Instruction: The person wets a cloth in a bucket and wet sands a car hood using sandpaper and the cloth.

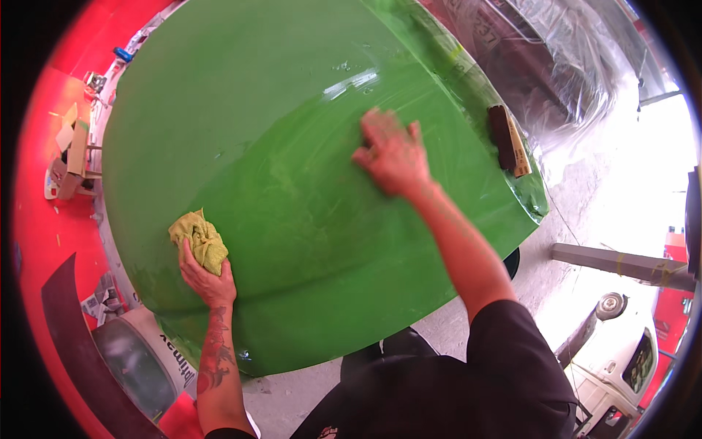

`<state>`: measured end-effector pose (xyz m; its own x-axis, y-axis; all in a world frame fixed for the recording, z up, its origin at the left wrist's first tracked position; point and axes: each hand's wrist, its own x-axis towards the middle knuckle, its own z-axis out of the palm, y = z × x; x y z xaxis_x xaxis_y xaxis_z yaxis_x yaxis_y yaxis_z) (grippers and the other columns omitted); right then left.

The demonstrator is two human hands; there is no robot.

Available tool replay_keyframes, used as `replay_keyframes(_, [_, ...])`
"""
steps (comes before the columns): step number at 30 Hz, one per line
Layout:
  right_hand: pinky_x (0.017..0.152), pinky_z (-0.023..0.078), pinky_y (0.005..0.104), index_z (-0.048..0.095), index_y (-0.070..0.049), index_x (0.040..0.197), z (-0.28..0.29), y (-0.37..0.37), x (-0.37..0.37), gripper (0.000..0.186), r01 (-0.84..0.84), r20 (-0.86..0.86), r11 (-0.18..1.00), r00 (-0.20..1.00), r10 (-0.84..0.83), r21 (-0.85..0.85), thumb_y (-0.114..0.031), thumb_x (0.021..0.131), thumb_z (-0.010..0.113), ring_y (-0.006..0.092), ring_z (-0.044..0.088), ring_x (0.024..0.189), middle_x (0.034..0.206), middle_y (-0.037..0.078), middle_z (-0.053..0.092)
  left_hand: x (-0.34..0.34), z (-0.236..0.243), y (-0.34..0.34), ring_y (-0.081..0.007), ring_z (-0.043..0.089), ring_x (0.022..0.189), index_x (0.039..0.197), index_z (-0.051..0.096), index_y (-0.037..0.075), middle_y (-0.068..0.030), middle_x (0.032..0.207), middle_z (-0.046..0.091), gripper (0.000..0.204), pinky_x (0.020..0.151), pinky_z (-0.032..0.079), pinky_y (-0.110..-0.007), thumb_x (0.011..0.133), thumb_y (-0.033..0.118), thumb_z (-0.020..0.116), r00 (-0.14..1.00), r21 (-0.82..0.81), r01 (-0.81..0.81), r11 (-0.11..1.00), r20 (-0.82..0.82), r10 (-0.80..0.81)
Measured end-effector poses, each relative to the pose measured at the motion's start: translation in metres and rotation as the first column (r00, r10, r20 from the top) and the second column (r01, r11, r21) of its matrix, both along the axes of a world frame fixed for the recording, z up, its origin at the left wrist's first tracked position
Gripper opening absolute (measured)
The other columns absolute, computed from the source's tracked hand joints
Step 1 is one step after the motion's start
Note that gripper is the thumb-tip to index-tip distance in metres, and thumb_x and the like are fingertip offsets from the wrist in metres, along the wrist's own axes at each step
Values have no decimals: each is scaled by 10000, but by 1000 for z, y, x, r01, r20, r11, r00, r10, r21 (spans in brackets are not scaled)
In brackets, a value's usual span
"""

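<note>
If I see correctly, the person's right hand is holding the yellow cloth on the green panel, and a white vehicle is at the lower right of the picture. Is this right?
Not quite: in the head view, the left hand is holding the yellow cloth on the green panel. A white vehicle is indeed at the lower right.

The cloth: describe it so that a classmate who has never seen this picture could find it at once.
Start with the large, curved green panel in the middle of the view. Toward its lower left, the left hand holds a crumpled cloth. Its yellowish colour and soft folds set it apart from the smooth green surface around it and the empty right hand.
</note>
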<state>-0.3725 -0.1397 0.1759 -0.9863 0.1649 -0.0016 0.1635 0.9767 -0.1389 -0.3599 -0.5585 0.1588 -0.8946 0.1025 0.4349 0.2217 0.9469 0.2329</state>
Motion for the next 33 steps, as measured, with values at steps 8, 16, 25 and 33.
replay_keyframes(8, [1172, 141, 596, 236, -68, 1529, -27, 20, -29, 729, 275, -90, 961, 957, -277, -34, -550, 991, 336, 310, 165, 1489, 1615, 101, 190, -2, -2, 5, -382, 385, 1339, 1493, 291, 101, -171, 1439, 412, 886, 1115, 279, -510, 725, 150, 730, 1000, 28, 14, 999, -5, -14])
replay_keyframes(16, [1172, 147, 598, 205, -157, 1546, 4, -24, 24, 743, -42, 88, 999, 995, 44, -22, -597, 967, 361, 266, 185, 1488, 1614, 60, 203, 0, 0, -7, -378, 391, 1336, 1493, 289, 106, -170, 1439, 410, 884, 1112, 283, -510, 727, 144, 729, 1000, 19, 1, 1000, -8, -1])
replay_keyframes(25, [1172, 146, 604, 237, -63, 1526, -19, -13, 14, 733, 196, -52, 979, 979, -199, -50, -529, 980, 387, 305, 170, 1487, 1613, 91, 198, -2, 2, 3, -384, 397, 1330, 1489, 298, 96, -180, 1426, 417, 861, 1105, 293, -510, 744, 150, 725, 999, 26, 25, 999, -25, -24])
replay_keyframes(33, [1156, 182, 611, 275, -156, 1507, -10, 10, 43, 715, 57, -73, 998, 996, -55, 14, -574, 950, 432, 276, 259, 1461, 1575, 77, 293, 0, 1, -1, -380, 399, 1328, 1492, 289, 103, -182, 1426, 417, 873, 1105, 294, -512, 741, 149, 731, 1000, 11, -6, 1000, -3, 6])
